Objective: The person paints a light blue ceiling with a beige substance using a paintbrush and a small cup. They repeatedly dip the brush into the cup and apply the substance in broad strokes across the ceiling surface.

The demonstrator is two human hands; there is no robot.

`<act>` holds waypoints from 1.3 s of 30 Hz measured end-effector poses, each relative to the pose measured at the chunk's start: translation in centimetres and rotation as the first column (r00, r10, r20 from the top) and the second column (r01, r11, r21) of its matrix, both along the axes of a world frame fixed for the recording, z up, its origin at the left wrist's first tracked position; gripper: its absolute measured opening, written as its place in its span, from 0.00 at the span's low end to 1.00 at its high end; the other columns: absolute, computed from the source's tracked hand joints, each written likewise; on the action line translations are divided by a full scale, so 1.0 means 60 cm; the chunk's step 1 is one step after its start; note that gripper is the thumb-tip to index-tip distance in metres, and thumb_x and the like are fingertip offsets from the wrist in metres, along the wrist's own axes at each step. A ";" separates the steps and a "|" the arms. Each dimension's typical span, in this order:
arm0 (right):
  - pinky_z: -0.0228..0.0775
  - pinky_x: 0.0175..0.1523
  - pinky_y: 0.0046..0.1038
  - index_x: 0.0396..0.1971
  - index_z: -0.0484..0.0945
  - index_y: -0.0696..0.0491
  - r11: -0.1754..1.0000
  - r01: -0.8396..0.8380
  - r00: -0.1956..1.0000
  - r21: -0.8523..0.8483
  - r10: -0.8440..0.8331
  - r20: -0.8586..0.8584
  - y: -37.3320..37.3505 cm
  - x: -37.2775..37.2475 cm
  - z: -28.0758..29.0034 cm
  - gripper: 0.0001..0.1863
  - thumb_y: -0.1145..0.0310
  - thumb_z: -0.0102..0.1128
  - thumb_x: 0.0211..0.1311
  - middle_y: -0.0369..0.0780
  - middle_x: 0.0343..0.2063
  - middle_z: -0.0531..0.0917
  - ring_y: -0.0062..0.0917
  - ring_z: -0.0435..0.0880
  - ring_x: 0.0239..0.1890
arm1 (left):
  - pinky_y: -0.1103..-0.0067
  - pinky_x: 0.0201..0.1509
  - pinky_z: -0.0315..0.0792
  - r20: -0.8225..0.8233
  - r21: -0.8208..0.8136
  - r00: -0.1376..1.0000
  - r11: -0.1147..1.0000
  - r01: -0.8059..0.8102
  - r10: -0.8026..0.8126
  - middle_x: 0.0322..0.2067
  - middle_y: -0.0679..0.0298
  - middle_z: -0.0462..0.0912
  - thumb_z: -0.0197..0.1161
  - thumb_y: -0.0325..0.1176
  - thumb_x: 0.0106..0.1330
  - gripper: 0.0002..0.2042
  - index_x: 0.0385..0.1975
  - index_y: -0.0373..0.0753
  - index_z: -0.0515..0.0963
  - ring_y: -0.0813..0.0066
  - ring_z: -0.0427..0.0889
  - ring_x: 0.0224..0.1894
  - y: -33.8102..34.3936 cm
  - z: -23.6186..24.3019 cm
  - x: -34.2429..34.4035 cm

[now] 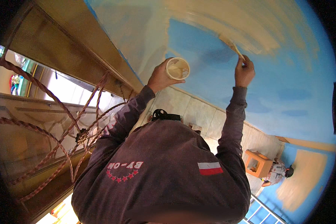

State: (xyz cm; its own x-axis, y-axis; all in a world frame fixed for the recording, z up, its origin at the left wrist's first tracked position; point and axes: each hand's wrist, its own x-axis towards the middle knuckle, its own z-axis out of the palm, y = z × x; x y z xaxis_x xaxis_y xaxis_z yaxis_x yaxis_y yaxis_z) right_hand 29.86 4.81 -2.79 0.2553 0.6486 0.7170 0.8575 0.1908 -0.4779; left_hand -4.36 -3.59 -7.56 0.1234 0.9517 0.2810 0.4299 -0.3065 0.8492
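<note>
Head camera up on my screen, and from way over here it looks like we're mid paint job — the step in hand, as I read it, is brushing a tan coat over a blue wall (pixel 209 72). My left hand (pixel 158 77) has its fingers wrapped around the side of a pale round tub (pixel 178 61), mouth facing the camera, with some creamy paint (pixel 180 71) showing inside. My right hand (pixel 245 73) is pinching the handle of a brush (pixel 233 47), which reaches up and left to where the tan patch (pixel 254 28) meets bare blue. Can't honestly tell whether the bristles are pressed on or just off the surface. The tan edge is streaky and there's plenty of blue below it, so I'd say the coat is only partway along. Next move, I reckon, calls for a stroke down into that blue, overlapping the streaks — or a dip first if the bristles are dry, which I can't make out. I'd hold the tub level and keep my left elbow clear of the twisted metal bars (pixel 59 102). Off to the right there's a co-worker (pixel 277 172) beside an orange box (pixel 258 172), well apart from my hands.
</note>
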 end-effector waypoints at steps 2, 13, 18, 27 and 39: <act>0.79 0.39 0.36 0.40 0.87 0.52 0.998 0.050 0.999 0.033 -0.050 0.000 -0.018 0.053 -0.002 0.11 0.63 0.67 0.63 0.45 0.32 0.87 0.39 0.88 0.35 | 0.67 0.61 0.77 0.006 -0.008 1.000 1.000 0.029 -0.029 0.55 0.54 0.81 0.86 0.46 0.43 0.45 0.61 0.36 0.70 0.59 0.82 0.57 0.003 0.004 0.011; 0.79 0.38 0.37 0.43 0.87 0.55 0.945 0.326 0.944 -0.031 -0.327 -0.039 -0.113 0.198 -0.014 0.13 0.62 0.66 0.66 0.48 0.35 0.88 0.37 0.89 0.35 | 0.67 0.61 0.77 -0.009 0.014 0.997 0.997 0.079 -0.079 0.55 0.55 0.81 0.86 0.47 0.44 0.44 0.61 0.37 0.71 0.59 0.81 0.58 0.005 0.007 0.030; 0.73 0.33 0.27 0.45 0.85 0.57 0.981 0.030 0.978 -0.193 -0.068 -0.195 -0.133 0.130 -0.012 0.15 0.61 0.66 0.68 0.40 0.28 0.84 0.24 0.81 0.28 | 0.67 0.61 0.77 0.002 -0.029 1.000 0.999 0.030 -0.030 0.54 0.54 0.81 0.86 0.45 0.43 0.43 0.60 0.37 0.71 0.60 0.82 0.57 0.000 -0.004 0.018; 0.73 0.35 0.25 0.40 0.86 0.58 0.712 -0.572 0.815 -0.407 0.437 -0.382 -0.149 -0.068 0.093 0.11 0.66 0.70 0.64 0.39 0.29 0.86 0.18 0.80 0.29 | 0.68 0.61 0.77 0.014 -0.007 1.000 1.000 -0.008 0.008 0.54 0.55 0.82 0.86 0.42 0.43 0.43 0.60 0.37 0.71 0.61 0.83 0.57 -0.001 -0.001 0.019; 0.77 0.37 0.33 0.36 0.87 0.55 0.572 -0.635 0.726 -0.519 0.672 -0.147 -0.118 -0.119 0.153 0.08 0.68 0.68 0.60 0.46 0.29 0.86 0.35 0.86 0.30 | 0.67 0.61 0.78 -0.001 0.003 0.998 0.998 0.059 -0.059 0.55 0.55 0.81 0.86 0.47 0.43 0.45 0.61 0.38 0.70 0.61 0.82 0.57 0.006 -0.014 0.041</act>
State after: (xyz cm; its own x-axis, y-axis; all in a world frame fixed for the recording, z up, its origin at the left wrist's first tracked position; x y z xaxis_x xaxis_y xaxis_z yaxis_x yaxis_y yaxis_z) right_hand 22.73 -2.28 6.40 -0.4165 0.8798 0.2292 0.6277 0.4606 -0.6275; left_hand -1.88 -3.23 -8.41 0.1798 0.9420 0.2832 0.4121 -0.3336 0.8479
